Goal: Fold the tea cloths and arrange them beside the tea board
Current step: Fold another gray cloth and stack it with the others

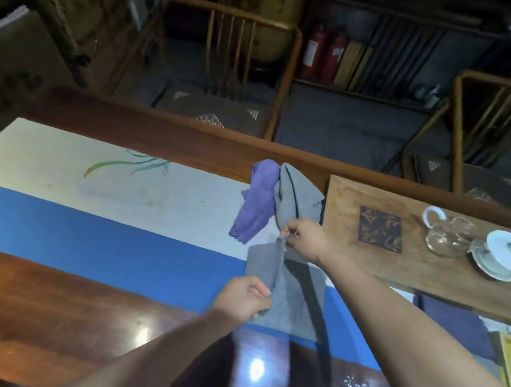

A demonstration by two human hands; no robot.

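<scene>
Grey cloth (pixel 283 297), mid-fold on the runner's (pixel 103 234) near edge, pinched by left hand (pixel 244 297) and right hand (pixel 304 239); purple cloth (pixel 255 203) and second grey cloth (pixel 294 196) unfolded beside the board (pixel 421 270).

The table (pixel 22 306) is glossy polished wood; the tea board (pixel 437 276) is matt wood. The grey cloth (pixel 290 298) looks soft, matt fabric. The pitcher (pixel 448 235) is clear glass.
</scene>
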